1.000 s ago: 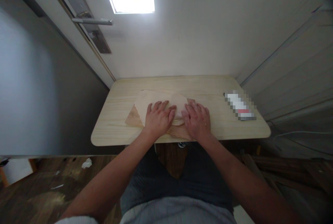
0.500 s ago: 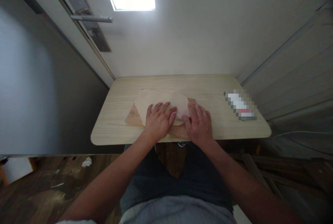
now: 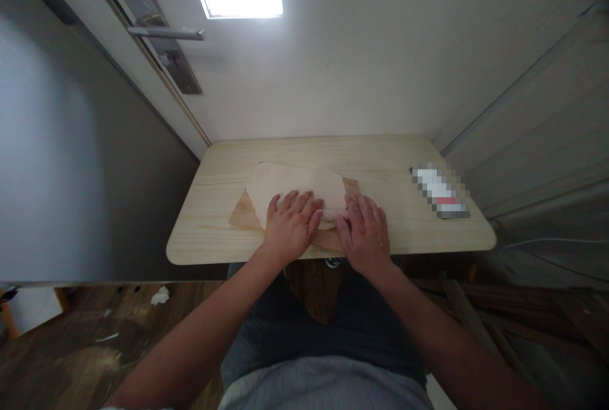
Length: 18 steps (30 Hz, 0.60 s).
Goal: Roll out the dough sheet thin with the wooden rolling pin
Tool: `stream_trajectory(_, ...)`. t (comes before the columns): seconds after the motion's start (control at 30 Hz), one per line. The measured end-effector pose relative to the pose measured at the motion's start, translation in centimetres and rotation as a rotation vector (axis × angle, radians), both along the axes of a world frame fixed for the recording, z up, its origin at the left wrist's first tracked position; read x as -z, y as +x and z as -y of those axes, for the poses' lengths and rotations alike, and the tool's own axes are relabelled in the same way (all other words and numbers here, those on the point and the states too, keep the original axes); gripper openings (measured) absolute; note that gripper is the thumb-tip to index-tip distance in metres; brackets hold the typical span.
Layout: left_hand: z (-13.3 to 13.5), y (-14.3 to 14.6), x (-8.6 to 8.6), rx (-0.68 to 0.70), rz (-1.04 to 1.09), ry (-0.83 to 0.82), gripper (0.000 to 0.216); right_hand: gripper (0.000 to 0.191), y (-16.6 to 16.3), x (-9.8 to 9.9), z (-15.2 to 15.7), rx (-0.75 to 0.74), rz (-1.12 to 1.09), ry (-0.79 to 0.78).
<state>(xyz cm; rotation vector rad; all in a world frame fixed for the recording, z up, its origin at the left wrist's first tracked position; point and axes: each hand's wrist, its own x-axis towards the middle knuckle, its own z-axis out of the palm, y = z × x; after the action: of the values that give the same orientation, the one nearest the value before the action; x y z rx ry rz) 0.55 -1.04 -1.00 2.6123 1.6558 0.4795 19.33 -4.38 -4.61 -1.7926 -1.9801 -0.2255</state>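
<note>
A pale, thin sheet that looks like rolled-out dough (image 3: 297,178) covers most of a brown wooden board (image 3: 243,212). Its near edge looks folded or rolled up between my two thumbs. My left hand (image 3: 294,221) lies palm down over the near middle of the sheet, fingers stretched out and slightly spread. At the sheet's right end rests my right hand (image 3: 365,231), its fingers extended and lightly bent, with whitish traces on them. The thumbs point toward each other with a small gap between them. What lies under the palms is hidden.
Board and sheet lie on a small light wooden table (image 3: 200,207). A blurred-out, phone-shaped object (image 3: 438,191) rests at its right. Behind stands a white door (image 3: 352,61) with a metal handle (image 3: 166,33). My legs are at the table's front edge.
Both hands have shifted slightly toward me. The near edge of the dough now shows a more distinct pale fold between the thumbs. The board stays put.
</note>
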Motion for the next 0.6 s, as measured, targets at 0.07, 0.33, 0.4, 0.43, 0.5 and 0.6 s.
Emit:
stream_trajectory(0.07,0.1,0.0,0.2,0.011,0.022,0.013,0.039,0.056,0.0,0.1,0.3,-0.009,-0.005,0.007)
stream_trajectory(0.33,0.4,-0.3,0.8,0.042,0.067,0.052,0.036,0.058,0.0,0.3,0.9,-0.034,-0.032,0.037)
stream_trajectory(0.4,0.5,-0.3,0.8,0.044,0.068,0.051,0.035,0.058,-0.1,0.3,1.0,-0.034,-0.034,0.042)
stream_trajectory(0.43,0.5,-0.3,0.8,0.045,0.067,0.048,0.035,0.059,-0.1,0.4,1.1,-0.033,-0.034,0.043)
stream_trajectory(0.5,0.6,-0.4,0.8,0.046,0.066,0.041,0.036,0.059,-0.2,0.4,1.3,-0.03,-0.033,0.041)
stream_trajectory(0.6,0.8,-0.4,0.8,0.051,0.064,0.031,0.036,0.059,-0.2,0.4,1.5,-0.025,-0.037,0.038)
